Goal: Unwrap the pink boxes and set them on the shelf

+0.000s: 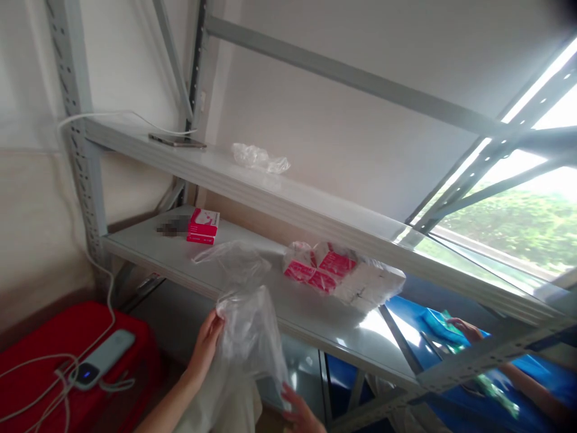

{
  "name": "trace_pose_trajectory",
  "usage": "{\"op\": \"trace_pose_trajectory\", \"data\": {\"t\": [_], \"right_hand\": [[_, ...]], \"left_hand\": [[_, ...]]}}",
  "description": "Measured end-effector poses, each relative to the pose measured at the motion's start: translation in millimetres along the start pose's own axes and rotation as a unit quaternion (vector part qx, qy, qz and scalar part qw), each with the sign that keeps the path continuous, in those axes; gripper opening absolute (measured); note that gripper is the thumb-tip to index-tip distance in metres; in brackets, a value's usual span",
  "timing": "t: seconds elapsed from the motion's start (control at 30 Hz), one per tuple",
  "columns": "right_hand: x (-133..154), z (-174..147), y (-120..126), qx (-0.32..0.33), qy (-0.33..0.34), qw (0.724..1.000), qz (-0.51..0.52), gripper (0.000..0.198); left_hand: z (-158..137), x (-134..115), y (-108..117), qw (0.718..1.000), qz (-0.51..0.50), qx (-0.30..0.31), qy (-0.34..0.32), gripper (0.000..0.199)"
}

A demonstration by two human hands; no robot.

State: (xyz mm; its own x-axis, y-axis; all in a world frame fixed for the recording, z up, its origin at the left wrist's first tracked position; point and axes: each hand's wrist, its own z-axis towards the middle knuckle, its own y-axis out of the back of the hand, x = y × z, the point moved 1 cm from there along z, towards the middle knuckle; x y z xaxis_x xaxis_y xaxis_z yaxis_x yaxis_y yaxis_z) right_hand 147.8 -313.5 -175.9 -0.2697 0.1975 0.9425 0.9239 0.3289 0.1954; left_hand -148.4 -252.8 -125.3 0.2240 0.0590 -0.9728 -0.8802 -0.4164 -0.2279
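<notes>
A clear plastic bag [250,325] hangs between my two hands in front of the lower shelf. My left hand [210,334] pinches its upper left edge, fingers closed. Lower down on the right, my right hand [301,412] grips the bag's other edge; part of that hand is cut off by the frame. Behind the bag, another piece of crumpled clear plastic [238,258] lies on the lower shelf [288,307]. To its left sit stacked pink-and-white boxes [202,227]. On the right of that shelf, more pink-and-white boxes [322,267] are wrapped in clear plastic.
The upper shelf [324,204] holds a phone [178,141] and crumpled plastic [260,158]. At lower left, a power bank [106,358] with white cables lies on a red stool [85,325]. Beyond the rack, another person's hand [466,329] touches something on a blue surface.
</notes>
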Motion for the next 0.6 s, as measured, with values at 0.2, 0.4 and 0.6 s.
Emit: {"op": "trace_pose_trajectory", "data": {"t": [0.2, 0.4, 0.6], "right_hand": [[109, 44, 6, -0.112, 0.217, 0.97, 0.011, 0.075], [126, 98, -33, -0.119, 0.193, 0.969, 0.103, 0.057], [128, 156, -49, -0.115, 0.185, 0.97, 0.111, 0.055]], "left_hand": [[-32, -67, 4, 0.972, 0.033, 0.231, 0.005, 0.047], [17, -107, 30, 0.973, 0.095, 0.193, -0.084, 0.035], [121, -127, 12, 0.951, 0.2, 0.151, -0.179, 0.028]]}}
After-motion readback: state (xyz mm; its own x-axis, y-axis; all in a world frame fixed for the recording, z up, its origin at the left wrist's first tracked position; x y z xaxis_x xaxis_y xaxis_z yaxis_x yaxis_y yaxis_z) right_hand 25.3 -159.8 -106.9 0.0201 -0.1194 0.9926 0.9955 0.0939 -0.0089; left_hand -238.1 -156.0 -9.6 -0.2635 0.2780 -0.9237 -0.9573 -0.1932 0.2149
